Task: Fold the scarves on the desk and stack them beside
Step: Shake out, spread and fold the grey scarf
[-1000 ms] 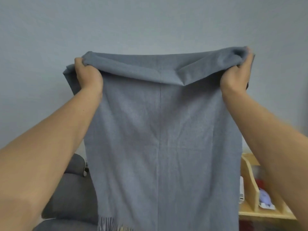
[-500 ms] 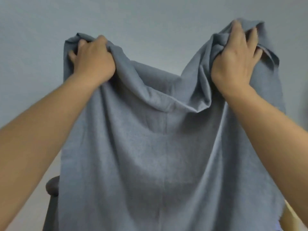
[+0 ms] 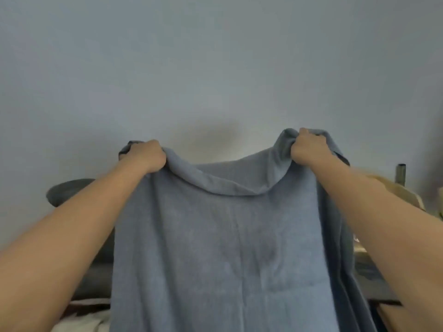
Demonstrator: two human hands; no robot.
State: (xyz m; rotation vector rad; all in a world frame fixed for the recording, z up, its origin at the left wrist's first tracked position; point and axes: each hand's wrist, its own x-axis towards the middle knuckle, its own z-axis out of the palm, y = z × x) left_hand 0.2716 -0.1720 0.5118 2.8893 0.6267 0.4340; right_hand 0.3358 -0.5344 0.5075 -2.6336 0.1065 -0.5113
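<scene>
Head view: a person's left hand [image 3: 146, 156] and right hand [image 3: 308, 147] hold a blue-grey scarf [image 3: 230, 255] up before a pale wall [image 3: 215, 68], fingers bunched round each top corner; the slack upper edge sags between them, cloth hanging down past a grey chair [image 3: 69, 191].

The long grey-blue woven scarf [image 3: 230, 248] runs off the bottom edge, so its lower end is not seen. Behind the scarf, to its left, a dark grey padded chair [image 3: 69, 191] is mostly hidden — only its top and a strip of its back show. Right of the scarf a pale wooden rack [image 3: 395, 188] is blurred, its contents unreadable. The fingertips of both hands are buried in cloth.
</scene>
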